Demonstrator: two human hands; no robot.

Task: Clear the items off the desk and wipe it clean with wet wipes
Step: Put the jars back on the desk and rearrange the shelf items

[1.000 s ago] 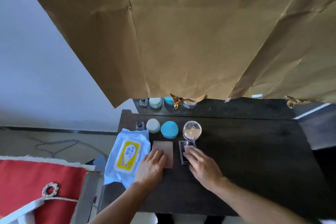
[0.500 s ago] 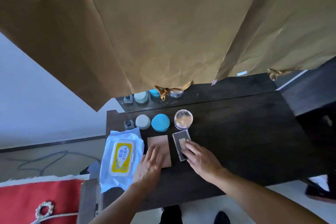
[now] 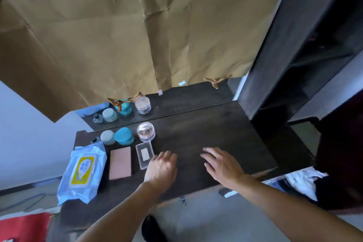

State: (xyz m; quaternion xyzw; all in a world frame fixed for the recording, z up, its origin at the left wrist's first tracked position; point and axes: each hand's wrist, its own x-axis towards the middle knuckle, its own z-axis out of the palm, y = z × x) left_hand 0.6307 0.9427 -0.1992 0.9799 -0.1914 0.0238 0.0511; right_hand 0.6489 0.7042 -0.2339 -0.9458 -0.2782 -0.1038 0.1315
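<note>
on the dark desk [image 3: 216,133], seen from the head camera, the items crowd the nine o'clock end. a blue wet wipes pack [image 3: 83,173] with a yellow label lies flat at the far left, its lower corner over the near edge. at its three o'clock lies a pink flat case [image 3: 120,162], and further on at three o'clock a clear rectangular case [image 3: 145,155]. at their twelve o'clock stands a row: a small dark bottle [image 3: 95,140], a pale green jar [image 3: 107,137], a blue jar [image 3: 124,135] and a clear round jar [image 3: 146,131], with their reflections in the mirror strip [image 3: 176,102] behind. the left hand [image 3: 162,169] sits just at three o'clock of the clear rectangular case, fingers loose and gripping nothing; whether they touch the case i cannot tell. the right hand [image 3: 222,165] lies palm down over bare desk, well apart from the items, fingers spread and holding nothing. creased brown paper [image 3: 137,35] hangs over the mirror at twelve o'clock, a dark shelf unit [image 3: 304,45] stands at two o'clock, and a red cloth [image 3: 25,226] shows at seven o'clock.
</note>
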